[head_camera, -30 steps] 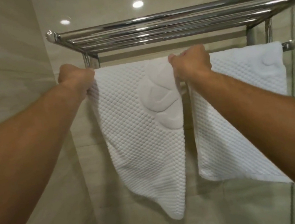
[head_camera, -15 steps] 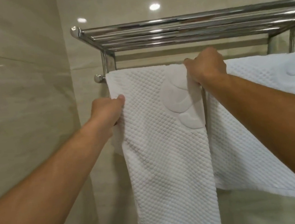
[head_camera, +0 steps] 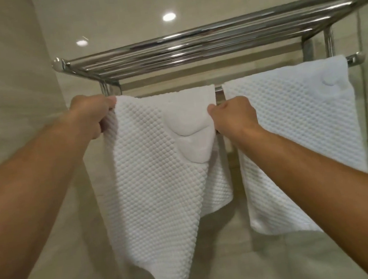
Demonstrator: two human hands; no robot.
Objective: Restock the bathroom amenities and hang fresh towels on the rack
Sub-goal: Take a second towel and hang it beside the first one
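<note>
Towel (head_camera: 155, 178): draped over rack (head_camera: 211, 40), hanging crooked.
Left hand (head_camera: 91, 115): you grip its corner, to level it.
Right hand (head_camera: 234, 114): you pinch the opposite edge.

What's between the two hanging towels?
Head view: a short bare stretch of rail, and just below it the right hand gripping the left towel.

The left hand (head_camera: 91, 118) is back up at the left towel's (head_camera: 155, 178) top corner beside the bar (head_camera: 218, 88). The right hand (head_camera: 234, 114) has dropped below the bar to the towel's right edge. The front layer now hangs slanted to a point.
</note>
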